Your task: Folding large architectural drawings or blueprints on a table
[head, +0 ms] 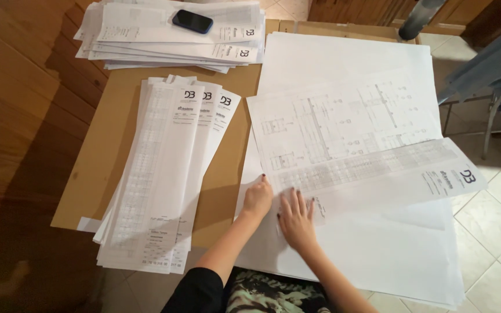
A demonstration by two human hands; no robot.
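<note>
A large printed drawing sheet [349,139] lies on a stack of big white sheets [389,255] at the right. My left hand [257,197] rests with curled fingers on the sheet's near left corner, one fingertip pressing its edge. My right hand [296,219] lies flat, fingers spread, on the sheet just right of the left hand. Neither hand holds anything. A pile of folded narrow drawings [163,174] lies to the left of my hands on brown cardboard [111,150].
Another pile of folded sheets [169,40] sits at the far left with a dark phone [192,21] on top. A wooden wall runs along the left. A chair with grey cloth [488,69] stands on the tiled floor at the right.
</note>
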